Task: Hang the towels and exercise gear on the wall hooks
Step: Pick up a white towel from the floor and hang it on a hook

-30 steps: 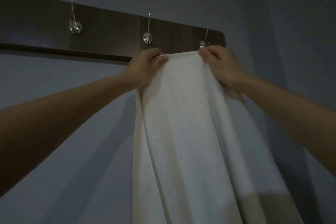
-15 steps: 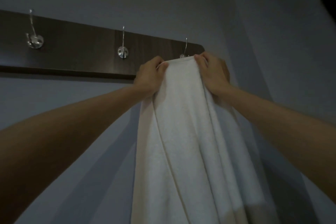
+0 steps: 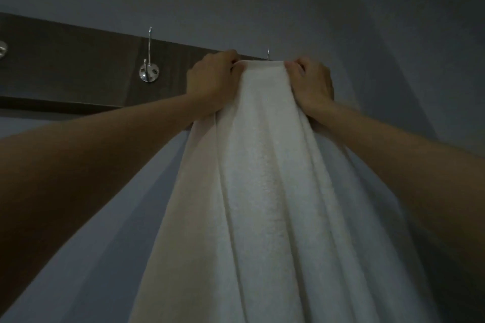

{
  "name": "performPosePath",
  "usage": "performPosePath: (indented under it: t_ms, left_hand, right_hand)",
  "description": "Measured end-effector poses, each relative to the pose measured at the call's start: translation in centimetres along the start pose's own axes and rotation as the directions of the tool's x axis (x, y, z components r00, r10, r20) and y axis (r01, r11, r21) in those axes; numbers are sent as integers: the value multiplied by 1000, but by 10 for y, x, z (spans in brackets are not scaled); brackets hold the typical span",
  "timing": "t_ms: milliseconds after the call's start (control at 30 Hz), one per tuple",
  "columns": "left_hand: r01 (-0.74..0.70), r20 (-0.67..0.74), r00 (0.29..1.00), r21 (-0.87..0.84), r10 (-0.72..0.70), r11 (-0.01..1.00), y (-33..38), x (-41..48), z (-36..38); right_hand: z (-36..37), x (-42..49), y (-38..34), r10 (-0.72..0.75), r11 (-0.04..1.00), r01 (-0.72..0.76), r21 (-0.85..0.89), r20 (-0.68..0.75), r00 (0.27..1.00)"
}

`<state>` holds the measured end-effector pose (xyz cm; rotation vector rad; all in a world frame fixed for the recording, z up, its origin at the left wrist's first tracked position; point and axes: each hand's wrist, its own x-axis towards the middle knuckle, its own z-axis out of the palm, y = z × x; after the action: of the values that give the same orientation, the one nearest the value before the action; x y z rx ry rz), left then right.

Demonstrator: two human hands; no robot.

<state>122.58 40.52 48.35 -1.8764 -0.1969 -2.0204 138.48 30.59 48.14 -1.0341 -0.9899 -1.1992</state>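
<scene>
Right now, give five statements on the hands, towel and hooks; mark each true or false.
1. The left hand and right hand both grip the white towel's top edge. True.
2. The hook left of the hands carries a towel. False: it is bare.
3. A hook tip shows above the towel's edge, between the hands. True.
4. The hooks sit on a light metal rail. False: on a dark wooden board.
5. The towel lies on a shelf. False: it hangs from the hands.
</scene>
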Motion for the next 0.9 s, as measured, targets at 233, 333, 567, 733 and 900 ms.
performPosePath:
  t_ms: [233,333,567,733,900]
  left_hand:
    - [-126,-142,978,168,150,978,3,-4,18]
    - [-119,-160,977,138,141,983,2,-9,21]
    - [-53,-186,981,57,63,997,9,-44,22]
    - [56,-138,989,-11,-57,998,23,-69,19]
    - [130,-11,991,-236,-136,963,29,-93,17]
  right_hand:
    - [8,-5,21,-22,993,31,118,-85,996]
    - [9,-12,23,-56,993,65,95,-102,993]
    - [-1,-39,21,-33,995,39,88,-64,997]
    - [-4,-66,11,48,966,-25,259,-83,995]
    - [-14,-91,5,145,905,-179,386,116,983]
